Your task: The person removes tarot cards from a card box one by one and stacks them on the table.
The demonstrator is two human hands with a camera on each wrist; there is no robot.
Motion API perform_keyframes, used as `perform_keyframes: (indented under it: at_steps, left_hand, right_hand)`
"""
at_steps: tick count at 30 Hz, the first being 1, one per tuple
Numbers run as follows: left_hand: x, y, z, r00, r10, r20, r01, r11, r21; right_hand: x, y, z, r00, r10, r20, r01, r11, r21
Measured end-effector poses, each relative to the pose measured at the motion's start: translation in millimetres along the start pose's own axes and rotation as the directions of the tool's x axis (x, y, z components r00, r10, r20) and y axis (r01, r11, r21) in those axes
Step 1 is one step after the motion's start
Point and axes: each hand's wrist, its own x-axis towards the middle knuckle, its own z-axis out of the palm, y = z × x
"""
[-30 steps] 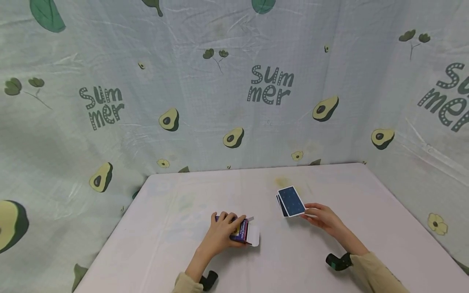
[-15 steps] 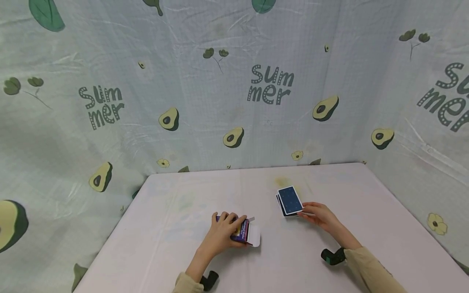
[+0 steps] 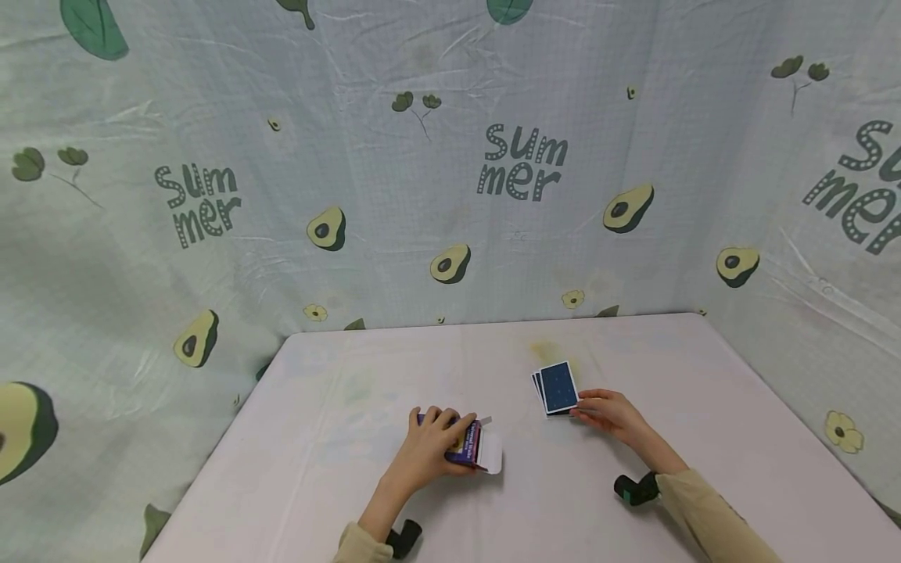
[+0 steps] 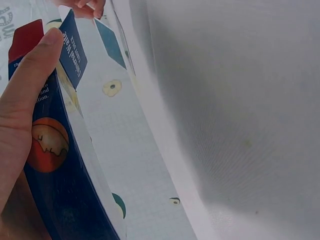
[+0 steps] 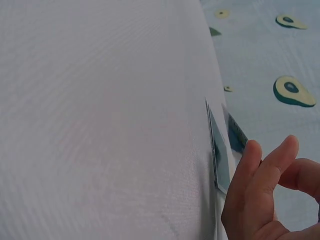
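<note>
My left hand (image 3: 425, 453) grips a dark blue tarot card box (image 3: 462, 444) with its end flap sticking out to the right. In the left wrist view the thumb lies along the box (image 4: 65, 195), near its open red and blue flaps. My right hand (image 3: 611, 414) pinches the near right corner of a blue-backed tarot card (image 3: 559, 387), one or several together. The right wrist view has that card (image 5: 235, 132) tilted just above a thin stack of cards (image 5: 218, 155) lying on the table. In the head view only the stack's left and lower edges show.
A white-covered table (image 3: 338, 500) lies under both hands. Behind it and at the sides hangs a pale curtain (image 3: 394, 172) printed with avocados and lettering. A dark wrist camera (image 3: 636, 489) sits on the right wrist, another (image 3: 404, 539) on the left.
The right hand has shifted slightly left with the pinched card, which has turned a little more upright over the stack. The left hand and box stay nearly still.
</note>
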Motion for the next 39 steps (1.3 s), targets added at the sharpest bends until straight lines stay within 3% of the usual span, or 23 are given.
perform_keyframes:
  at_steps: [21,39]
  left_hand:
    - [-1.0,0.8,-0.9,1.000,-0.007,0.008,0.007,1.000,-0.004]
    - [0.5,0.8,-1.5,1.000,-0.012,0.007,0.013,1.000,-0.019]
  right_hand:
    - [8.8,6.1,0.4,0.988,0.067,-0.137,-0.087,0.985,-0.148]
    - [5.6,0.9,-3.4,0.991,0.056,-0.122,-0.090,0.953,-0.290]
